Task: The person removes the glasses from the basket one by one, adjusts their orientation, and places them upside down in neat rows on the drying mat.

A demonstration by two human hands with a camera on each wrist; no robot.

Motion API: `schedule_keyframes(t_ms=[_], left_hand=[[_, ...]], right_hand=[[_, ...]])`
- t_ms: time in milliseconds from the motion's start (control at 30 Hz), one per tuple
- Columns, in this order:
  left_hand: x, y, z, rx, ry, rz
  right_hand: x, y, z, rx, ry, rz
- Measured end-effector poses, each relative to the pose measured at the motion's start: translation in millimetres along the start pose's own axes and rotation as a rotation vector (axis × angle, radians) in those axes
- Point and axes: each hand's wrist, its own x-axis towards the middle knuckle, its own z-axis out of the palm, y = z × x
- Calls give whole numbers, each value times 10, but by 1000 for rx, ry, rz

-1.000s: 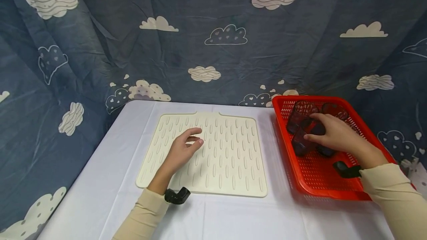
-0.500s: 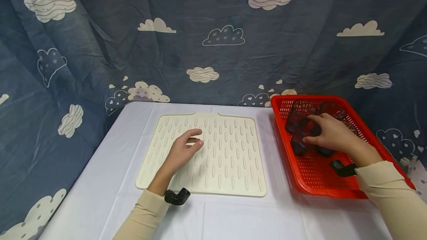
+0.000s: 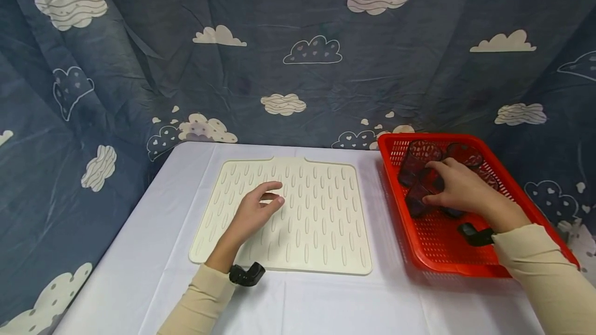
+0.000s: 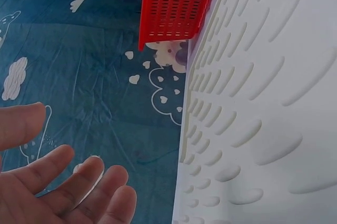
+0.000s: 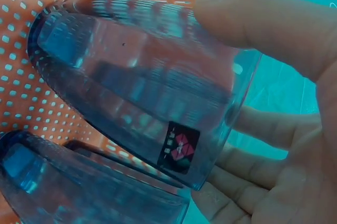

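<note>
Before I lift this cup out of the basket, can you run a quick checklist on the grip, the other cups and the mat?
1. Right hand grips the cup, thumb over its side, fingers behind: ok.
2. Cup free of its neighbours: cannot tell; another cup lies right against it.
3. Red basket flat on the table: ok.
4. Drying mat lies flat, with bare space right of the left hand: ok.
5. Left hand holds nothing and rests on the mat, fingers relaxed: ok.
6. Cup clean and dry: cannot tell.
</note>
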Motion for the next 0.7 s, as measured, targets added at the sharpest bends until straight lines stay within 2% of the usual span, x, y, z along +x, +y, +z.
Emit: schedule_keyframes(t_ms=[233, 367, 700], left_hand=[[2, -16, -4, 7, -4, 2], [0, -10, -11, 11, -1, 0], [-9, -25, -3, 5, 0, -22]], right_hand=[[5, -16, 8, -7, 0, -52], [5, -28, 12, 8, -1, -53], [-22, -54, -2, -25, -16, 34]])
